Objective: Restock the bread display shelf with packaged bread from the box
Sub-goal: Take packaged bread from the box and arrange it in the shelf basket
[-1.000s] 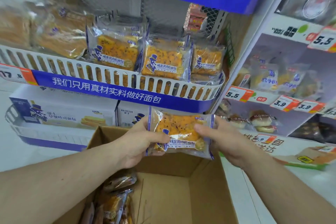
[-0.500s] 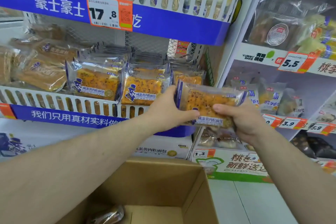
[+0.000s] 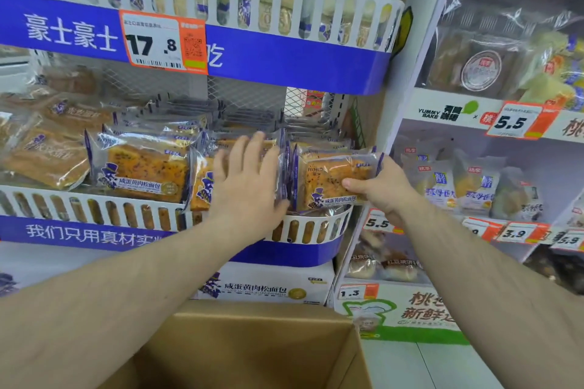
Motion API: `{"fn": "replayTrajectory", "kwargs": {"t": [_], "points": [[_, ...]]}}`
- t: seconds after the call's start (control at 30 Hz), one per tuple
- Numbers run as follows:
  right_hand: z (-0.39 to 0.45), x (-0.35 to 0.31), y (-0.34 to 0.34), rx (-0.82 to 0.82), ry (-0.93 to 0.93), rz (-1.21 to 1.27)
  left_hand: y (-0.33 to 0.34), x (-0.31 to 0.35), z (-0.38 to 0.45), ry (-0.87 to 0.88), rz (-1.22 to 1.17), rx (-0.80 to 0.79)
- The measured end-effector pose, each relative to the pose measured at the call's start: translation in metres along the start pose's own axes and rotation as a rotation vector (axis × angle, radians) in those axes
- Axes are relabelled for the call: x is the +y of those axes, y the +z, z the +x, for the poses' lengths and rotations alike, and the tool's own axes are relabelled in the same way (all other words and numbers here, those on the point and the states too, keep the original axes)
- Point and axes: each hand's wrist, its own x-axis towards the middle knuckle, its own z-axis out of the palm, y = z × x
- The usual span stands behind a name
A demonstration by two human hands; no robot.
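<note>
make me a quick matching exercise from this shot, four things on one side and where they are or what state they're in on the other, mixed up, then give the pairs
Things:
1. left hand
2. right hand
3. cardboard box
4. 17.8 price tag

Places or states:
A. open, at the bottom of the view below the shelves
B. fixed to the blue front strip of the upper shelf
C. open and flat against the bread packs in the middle row
D. gripping a bread pack at the right end of the shelf

Pairs: 1-C, 2-D, 3-A, 4-B
</note>
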Motion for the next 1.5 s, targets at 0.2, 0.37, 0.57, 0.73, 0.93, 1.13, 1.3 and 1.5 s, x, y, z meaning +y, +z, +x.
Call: {"fn": "replayTrajectory", "kwargs": {"t": [0.2,0.37,0.57,0.73,0.93,1.13,1.3,1.5], "points": [[-0.021,0.001,0.035,0.072,-0.04,-0.021,0.014,-0.033,-0.011,-0.064,0.075,-0.056],[-0.021,0.005,0.041,0.039,-0.07,-0.021,0.013,-0.049,0.018,0.161,0.034,-0.049],[-0.033,0.012,0.052,0.036,-0.099,-0.284,0.024,-0.043,-0.018,0.056,0.006,-0.078],[-0.041,0.0,0.05,0.178,-0.012,-0.276,0.021,-0.039,-0.014,0.002,-0.004,0.016],[-0.078,0.001,0.069,0.45,-0.303,-0.548,0.027,-0.045,-0.033,0.016,-0.069,0.182],[-0.116,0.027,0.117,0.205,-0.887,-0.802,0.051,-0.066,-0.083,0.134,0.077,0.141],[-0.109,0.032,0.137,0.109,-0.709,-1.01,0.055,-0.083,-0.083,0.095,0.177,0.035],[-0.113,0.016,0.144,-0.032,-0.588,-0.837,0.049,-0.096,-0.08,0.136,0.158,-0.027]]}}
